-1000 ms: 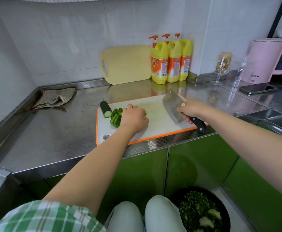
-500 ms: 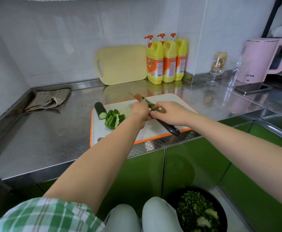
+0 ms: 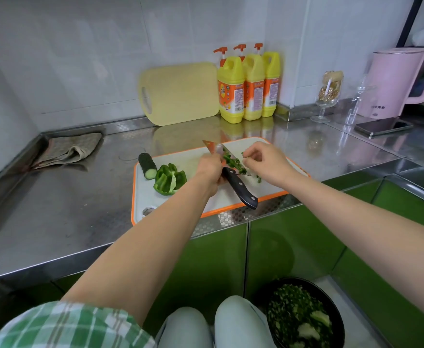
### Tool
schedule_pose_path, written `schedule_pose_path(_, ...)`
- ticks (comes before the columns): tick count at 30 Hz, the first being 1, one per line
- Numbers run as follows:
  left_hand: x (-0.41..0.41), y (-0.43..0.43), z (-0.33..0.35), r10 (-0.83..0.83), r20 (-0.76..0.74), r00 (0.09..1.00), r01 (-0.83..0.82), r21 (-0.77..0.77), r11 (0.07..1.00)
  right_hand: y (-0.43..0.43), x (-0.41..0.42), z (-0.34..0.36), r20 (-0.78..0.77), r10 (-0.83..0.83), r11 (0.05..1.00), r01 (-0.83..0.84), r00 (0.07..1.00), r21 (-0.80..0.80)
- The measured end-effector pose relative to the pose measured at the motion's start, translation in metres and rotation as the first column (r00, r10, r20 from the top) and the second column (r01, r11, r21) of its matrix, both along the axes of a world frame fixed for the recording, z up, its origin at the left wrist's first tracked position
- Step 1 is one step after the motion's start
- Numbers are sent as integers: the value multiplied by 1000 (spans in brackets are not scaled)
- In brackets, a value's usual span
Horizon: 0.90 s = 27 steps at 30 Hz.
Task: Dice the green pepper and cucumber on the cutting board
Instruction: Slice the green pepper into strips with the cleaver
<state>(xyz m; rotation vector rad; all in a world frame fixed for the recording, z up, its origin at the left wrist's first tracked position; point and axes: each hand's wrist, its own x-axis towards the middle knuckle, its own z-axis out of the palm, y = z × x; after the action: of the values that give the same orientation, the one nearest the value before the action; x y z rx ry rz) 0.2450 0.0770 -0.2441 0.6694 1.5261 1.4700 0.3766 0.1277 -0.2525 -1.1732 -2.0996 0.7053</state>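
Green pepper [image 3: 170, 179], part cut, is left at 9 o'clock on the cutting board [image 3: 140, 197], cucumber [image 3: 147, 165] just beside it at 10; both likely parked clear of the work zone; pepper dice [image 3: 233, 162] are stuck to the cleaver [image 3: 231, 175] blade, a few dropped toward 3; cleaver is gripped near the bolster by the left hand [image 3: 209, 167], blade tilted up, presumably for clearing; right hand [image 3: 265, 159] is curled, fingertips at the dice; actual pinch cannot be told.

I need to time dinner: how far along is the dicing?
Done: some pepper is cut; diced bits cling to the knife blade and lie on the cutting board. In hand: the left hand holds the knife while the right hand pinches bits off. Left: the large pepper piece and cucumber stub lie undiced.
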Motion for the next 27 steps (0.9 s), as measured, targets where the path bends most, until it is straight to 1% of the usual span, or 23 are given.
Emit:
schedule_pose_path(3, -4, 0, -2, 14, -27, 1000, -14, 0, 1000, -7, -3, 2, 51, 80, 986, -72, 995, -150)
schedule_pose_path(6, -8, 0, -4, 34, -75, 997, -35, -3, 999, -11, -12, 3, -22, 64, 957, -68, 998, -281)
schedule_pose_path(10, -16, -1, -3, 45, -78, 996, -46, -19, 999, -9, -19, 4, -139, 40, 926, -89, 990, -367)
schedule_pose_path(13, -22, -1, -1, 52, -95, 994, -55, -27, 998, -5, -20, 0, -137, 30, 911, -84, 990, -404)
schedule_pose_path(15, -23, -1, -1, 40, -114, 993, -44, -27, 999, -2, -22, -4, -90, 35, 922, -67, 995, -382)
schedule_pose_path(16, -22, -1, -2, 27, -122, 992, -31, -29, 999, -1, -22, -5, -61, 33, 939, -52, 998, -340)
schedule_pose_path(17, -21, 0, -3, 18, -129, 992, -22, -32, 999, 0, -22, -6, -26, 25, 961, -31, 999, -275)
schedule_pose_path(19, -19, 1, -4, -6, -121, 993, 2, -35, 999, 0, -23, -5, 21, 29, 995, -27, 999, -94)
schedule_pose_path(21, -16, 2, -3, -14, -99, 995, 11, -33, 999, -2, -25, -3, 59, 99, 994, -102, 993, 43)
schedule_pose_path(22, -15, 4, -4, -9, -93, 996, 5, -36, 999, -7, -26, -2, 103, 143, 987, -150, 984, 61)
schedule_pose_path(24, -16, 6, -5, 9, -87, 996, -13, -44, 999, -15, -29, -2, 203, 213, 976, -216, 956, -4)
schedule_pose_path(26, -18, 6, -6, 20, -51, 998, -22, -43, 999, -18, -30, -8, 218, 222, 973, -200, 950, -118)
schedule_pose_path(27, -19, 6, -6, 30, -44, 999, -32, -47, 998, -17, -31, -12, 223, 209, 973, -179, 952, -146)
